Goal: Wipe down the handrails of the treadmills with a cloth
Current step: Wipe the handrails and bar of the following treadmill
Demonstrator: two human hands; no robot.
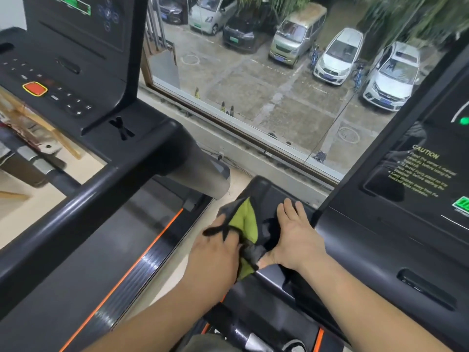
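"Starting with the crumpled green-and-grey cloth, where is it?" asks one.

"On the glossy black handrail of the right-hand treadmill, near the rail's front end, bunched between the two hands," says the other.

"Who holds it?"

"The left hand. Its fingers curl round the near part of the cloth, and a dark strip of fabric lies across its knuckles. The right hand lies flat on the rail just beside, palm down, fingers straight and spread, holding nothing. Its thumb touches the cloth's near edge."

"And round about?"

"Right of the rail rises that treadmill's black console, with a yellow-lettered caution label. To the left, across a strip of pale floor, stands a second treadmill. It has a dark belt deck edged with an orange stripe, a thick black side rail and a button panel with a red stop button ringed in yellow. Beyond both, a wide window looks down on parked cars in a paved yard."
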